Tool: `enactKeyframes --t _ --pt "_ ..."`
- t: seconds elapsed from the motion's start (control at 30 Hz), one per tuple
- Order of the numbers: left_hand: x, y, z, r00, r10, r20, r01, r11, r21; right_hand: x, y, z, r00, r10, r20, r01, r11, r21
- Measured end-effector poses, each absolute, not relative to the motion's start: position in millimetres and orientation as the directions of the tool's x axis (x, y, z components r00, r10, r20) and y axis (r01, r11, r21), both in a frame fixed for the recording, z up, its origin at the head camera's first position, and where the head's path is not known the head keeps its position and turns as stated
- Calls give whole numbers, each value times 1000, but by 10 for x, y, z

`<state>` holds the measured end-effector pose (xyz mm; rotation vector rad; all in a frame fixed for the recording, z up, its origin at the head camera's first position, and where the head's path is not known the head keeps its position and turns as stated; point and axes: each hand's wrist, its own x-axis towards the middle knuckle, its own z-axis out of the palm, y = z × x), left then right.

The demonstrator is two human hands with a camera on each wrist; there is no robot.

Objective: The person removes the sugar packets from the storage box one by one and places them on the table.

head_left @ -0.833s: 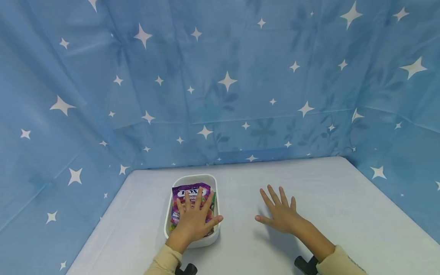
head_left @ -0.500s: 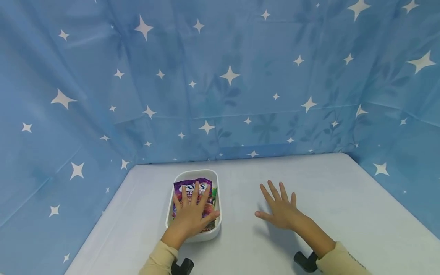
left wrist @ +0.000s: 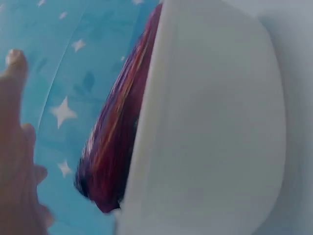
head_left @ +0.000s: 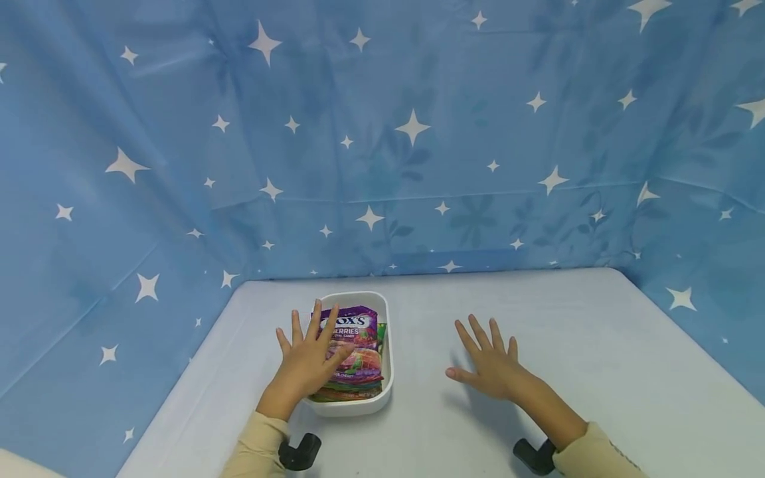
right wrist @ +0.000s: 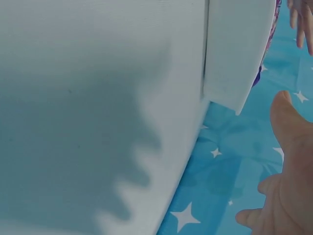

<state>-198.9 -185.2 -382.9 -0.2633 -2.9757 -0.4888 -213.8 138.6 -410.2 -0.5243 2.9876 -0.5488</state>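
A white plastic box [head_left: 388, 372] holds candy bags, the top one a purple bag [head_left: 359, 362] with berry pictures and "BERRIES" lettering. My left hand [head_left: 301, 366] spreads its fingers over the box's left side, covering part of that bag in the head view. From the left wrist, the bag [left wrist: 117, 127] bulges above the box wall [left wrist: 210, 122], and the hand [left wrist: 17, 166] is apart from both. Over the bare table to the right of the box, my right hand [head_left: 493, 372] has its fingers spread and holds nothing. The right wrist view shows its thumb [right wrist: 286, 117] extended.
A white-covered table [head_left: 430, 431] lies under everything. Blue cloth [head_left: 335, 172] with white stars hangs behind and along both sides. Black wrist mounts [head_left: 301, 451] sit below the sleeves, and the right hand casts a shadow [right wrist: 73, 147] on the table.
My left hand has moved left, from over the middle of the box to its left side, uncovering more of the purple candy bag. The right hand stays nearly still; the head view has shifted slightly.
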Motion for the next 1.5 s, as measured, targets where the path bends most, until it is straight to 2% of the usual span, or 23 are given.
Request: enactKeyframes --t 0.03,0.1,0.2,0.3,0.53,0.77,1.0,1.23,1.5 --pt "-2001 -1889 -3837 -981 150 124 185 918 352 -2139 1385 -4103 -940 -341 5 -321 877 -357" --pt "-2031 -1971 -3852 -983 161 89 184 828 530 -2144 1386 -4102 -939 -343 4 -322 877 -357" --pt "-2096 -2110 -3890 -986 160 47 134 589 797 -2146 1394 -4096 -940 -341 7 -321 878 -356" --pt "-2157 -2213 -3930 -986 163 25 88 390 917 -2144 1409 -4093 -941 -338 1 -316 879 -357" --pt "-2246 -2262 -4066 -993 118 21 61 347 936 -2146 1420 -4099 -941 -337 -4 -312 874 -372" --pt "-2284 -2253 -4439 -997 75 -29 -19 127 992 -2163 1361 -4106 -937 -350 -12 -316 861 -398" --pt "-2294 -2252 -4557 -997 41 -62 -60 58 997 -2169 1290 -4102 -941 -339 -12 -302 851 -430" --pt "-2340 -2316 -4612 -981 194 14 -27 -209 978 -2263 1131 -4145 -943 -333 -27 -281 834 -474" --pt "-2362 -2302 -4660 -978 206 31 -20 -244 970 -2363 980 -4172 -937 -349 -23 -293 819 -493"
